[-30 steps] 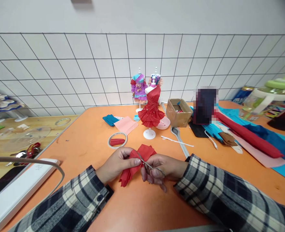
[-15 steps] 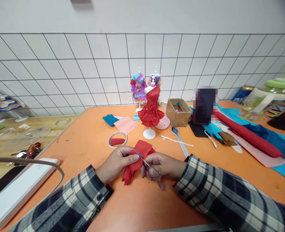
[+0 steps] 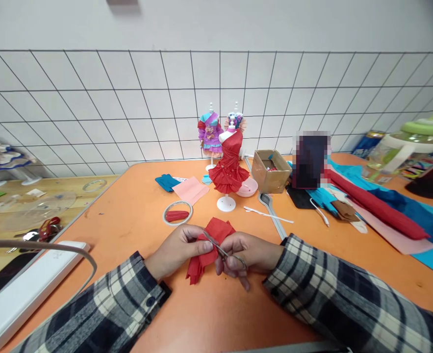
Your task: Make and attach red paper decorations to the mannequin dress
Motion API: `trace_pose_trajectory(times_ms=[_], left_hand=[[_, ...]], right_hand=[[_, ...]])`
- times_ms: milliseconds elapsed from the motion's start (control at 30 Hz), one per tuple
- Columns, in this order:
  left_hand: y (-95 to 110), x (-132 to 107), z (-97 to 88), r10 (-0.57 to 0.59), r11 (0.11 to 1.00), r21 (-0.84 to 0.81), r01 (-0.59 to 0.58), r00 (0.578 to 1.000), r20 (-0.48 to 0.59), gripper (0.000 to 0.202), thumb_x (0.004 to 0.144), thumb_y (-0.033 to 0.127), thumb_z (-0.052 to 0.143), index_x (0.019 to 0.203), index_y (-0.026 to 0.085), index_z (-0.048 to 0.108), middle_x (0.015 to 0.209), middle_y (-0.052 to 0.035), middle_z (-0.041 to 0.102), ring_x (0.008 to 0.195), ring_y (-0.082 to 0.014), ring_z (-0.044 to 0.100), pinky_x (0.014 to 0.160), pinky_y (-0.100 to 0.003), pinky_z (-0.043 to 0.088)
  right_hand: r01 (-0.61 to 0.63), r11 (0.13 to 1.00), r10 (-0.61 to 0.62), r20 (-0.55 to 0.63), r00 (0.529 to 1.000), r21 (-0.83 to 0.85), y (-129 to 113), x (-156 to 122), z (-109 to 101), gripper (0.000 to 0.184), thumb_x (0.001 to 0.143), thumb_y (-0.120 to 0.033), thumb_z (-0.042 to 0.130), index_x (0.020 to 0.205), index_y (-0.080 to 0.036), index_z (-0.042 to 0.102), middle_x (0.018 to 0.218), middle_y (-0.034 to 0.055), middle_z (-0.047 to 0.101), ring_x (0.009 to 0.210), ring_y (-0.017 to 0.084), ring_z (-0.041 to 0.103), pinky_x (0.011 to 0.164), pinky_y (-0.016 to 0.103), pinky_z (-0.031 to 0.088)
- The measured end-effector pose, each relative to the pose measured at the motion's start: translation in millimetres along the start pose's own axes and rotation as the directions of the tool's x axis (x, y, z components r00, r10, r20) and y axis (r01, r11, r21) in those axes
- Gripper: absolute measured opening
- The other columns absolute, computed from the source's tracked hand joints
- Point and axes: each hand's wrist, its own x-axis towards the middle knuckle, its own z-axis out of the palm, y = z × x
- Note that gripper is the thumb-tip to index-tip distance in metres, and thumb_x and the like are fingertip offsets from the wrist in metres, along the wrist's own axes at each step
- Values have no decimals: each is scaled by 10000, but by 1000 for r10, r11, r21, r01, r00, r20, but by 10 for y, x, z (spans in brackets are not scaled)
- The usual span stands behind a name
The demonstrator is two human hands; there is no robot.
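My left hand (image 3: 181, 247) pinches a folded piece of red crepe paper (image 3: 219, 229) between thumb and fingers. In my right hand (image 3: 243, 252) is a pair of small metal scissors (image 3: 219, 249), its handle loops round the fingers and its blades lying across the red paper beside my left thumb. Part of the paper hangs below my left hand. Just beyond both hands stands a small dress form (image 3: 228, 157) in a ruffled red dress on a round white base. A roll of clear tape (image 3: 166, 221) lies flat to the left, with folded red paper inside its ring.
Behind are another dressed form (image 3: 211, 137), a pink dish (image 3: 252, 187) and a small cardboard box (image 3: 273, 171). Pink paper (image 3: 191, 190) lies at centre left, a white strip (image 3: 267, 214) at right. Coloured paper rolls (image 3: 381, 208) and a jug (image 3: 400, 147) fill the right side; a white power bank (image 3: 36, 294) is left.
The scissors' blades have shifted slightly on the red paper and show more of their length. The red paper sits a little lower. Both hands have stayed nearly in place.
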Motion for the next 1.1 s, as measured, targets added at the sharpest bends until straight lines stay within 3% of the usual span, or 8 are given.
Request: trace_pose_trajectory(times_ms=[333, 500, 667, 833, 1100], left_hand=[[65, -4, 6, -8, 991, 136, 2, 999, 43, 352, 710, 495, 774, 735, 144, 757, 698, -56, 729, 634, -148, 620, 623, -254, 472], [74, -2, -1, 14, 983, 182, -18, 1000, 22, 313, 723, 463, 768, 746, 151, 762, 715, -57, 734, 643, -151, 625, 617, -255, 473], [42, 17, -15, 13, 978, 209, -25, 998, 59, 267, 746, 410, 758, 732, 144, 763, 696, -56, 731, 638, -141, 628, 624, -245, 475], [17, 29, -31, 19, 979, 203, -35, 997, 79, 234, 746, 390, 766, 744, 156, 773, 693, -46, 733, 632, -128, 625, 621, -230, 472], [-3, 22, -99, 25, 953, 295, -74, 985, 168, 271, 776, 415, 746, 784, 147, 782, 740, -64, 729, 668, -143, 640, 628, -238, 486]], right_hand=[[-44, 999, 44, 10, 999, 12, 14, -13, -14, 457, 657, -479, 817, 852, -86, 692, 570, -54, 516, 442, 37, 458, 358, 130, 491], [-55, 998, 54, -51, 997, -28, 30, -12, -28, 401, 655, -410, 836, 853, -88, 701, 548, -69, 497, 427, 25, 447, 389, 136, 509], [-92, 996, 92, -52, 994, 11, 31, -10, -7, 543, 609, -516, 835, 911, -81, 714, 591, -46, 539, 464, 36, 483, 412, 148, 521], [-122, 991, 116, -110, 987, -58, 15, 9, 9, 487, 557, -461, 876, 832, -91, 718, 556, -59, 529, 462, 40, 494, 422, 159, 529], [-149, 987, 145, -74, 987, -52, 36, 24, -15, 568, 530, -500, 875, 881, -81, 721, 608, -49, 539, 553, 55, 539, 522, 204, 573]])
